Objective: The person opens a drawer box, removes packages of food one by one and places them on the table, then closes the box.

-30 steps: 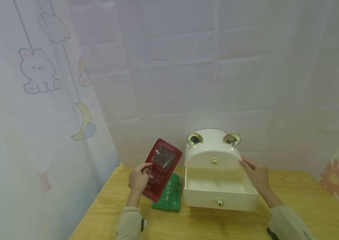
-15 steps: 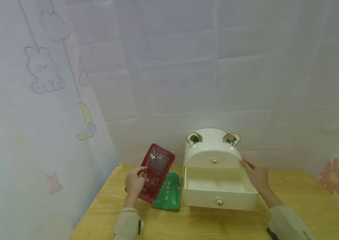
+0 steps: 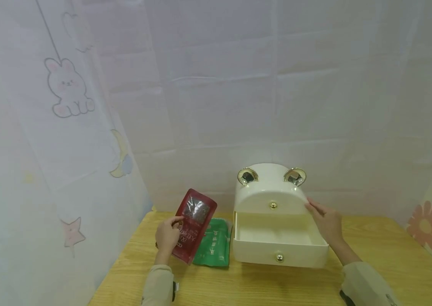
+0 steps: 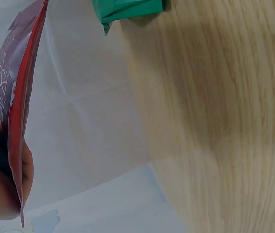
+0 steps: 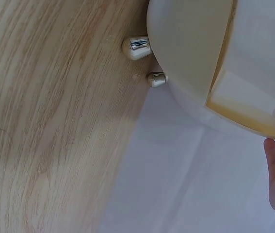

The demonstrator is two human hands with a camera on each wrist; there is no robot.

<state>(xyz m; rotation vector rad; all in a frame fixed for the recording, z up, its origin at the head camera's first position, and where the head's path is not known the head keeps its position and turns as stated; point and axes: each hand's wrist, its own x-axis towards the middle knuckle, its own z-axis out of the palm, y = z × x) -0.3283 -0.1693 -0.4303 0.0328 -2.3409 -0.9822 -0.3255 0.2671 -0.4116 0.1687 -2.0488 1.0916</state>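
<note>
My left hand [image 3: 168,236] pinches a dark red pouch [image 3: 197,225] with a clear window near its top, held tilted above the table. In the left wrist view the pouch [image 4: 23,97] shows edge-on, with fingers on one face and the thumb on the other. A green pouch [image 3: 214,244] lies on the table, partly overlapped by the red one. Beside it stands a cream drawer box [image 3: 265,187] with two gold-rimmed ears. Its lower drawer [image 3: 258,253] is pulled out. My right hand [image 3: 327,221] touches the box's right side with extended fingertips.
The wooden table [image 3: 277,289] backs onto a pale hanging cloth [image 3: 216,106] with printed pictures at the sides. In the right wrist view, shiny metal pegs [image 5: 137,47] stick out from the box towards the table.
My left hand has moved left and slightly down with the red pouch, uncovering more of the green pouch. The right hand has kept its place at the box.
</note>
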